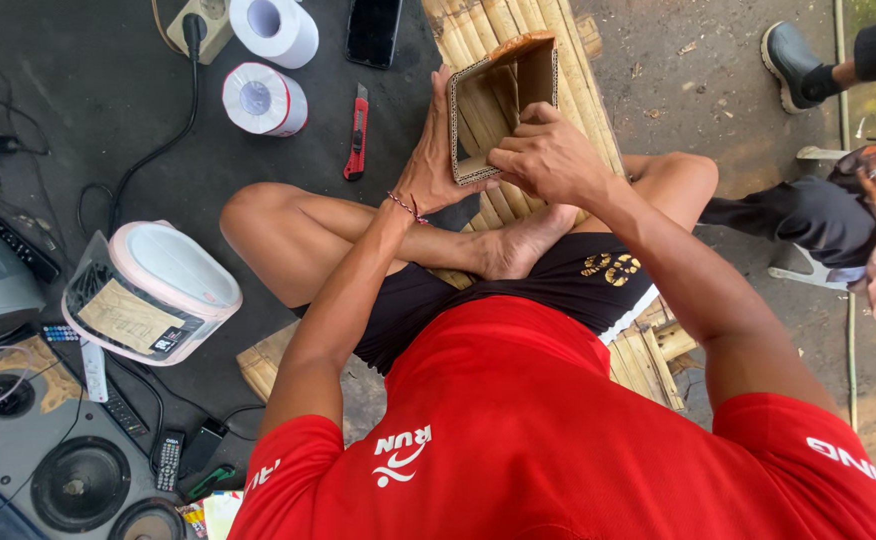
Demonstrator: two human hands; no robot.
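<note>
A small open box of brown corrugated cardboard [503, 105] is held up over the slatted bamboo bench [578, 80], just beyond the person's crossed bare legs, with its open mouth turned toward the camera. The left hand [433, 160] lies flat against the box's left wall, fingers stretched long and pointing away from the body, the thumb tucked toward the box's lower edge; a thin beaded bracelet [405, 206] circles that wrist. The right hand [548, 155] grips the box's lower right corner, fingers curled closed over the rim and reaching partly inside, so both hands have hold of the box.

Left of the box, on the dark mat, lies a red utility knife [357, 133], and farther left of it stand two white rolls of labels [264, 98]. A black phone [374, 30] lies just above the knife. Well to the left of the box sits a white, rounded label printer [153, 290] with a cardboard piece at its front, cables running from it. Right of the box, past the bench edge, another person's dark trouser leg [808, 215] and black shoe [790, 60] rest on bare ground.
</note>
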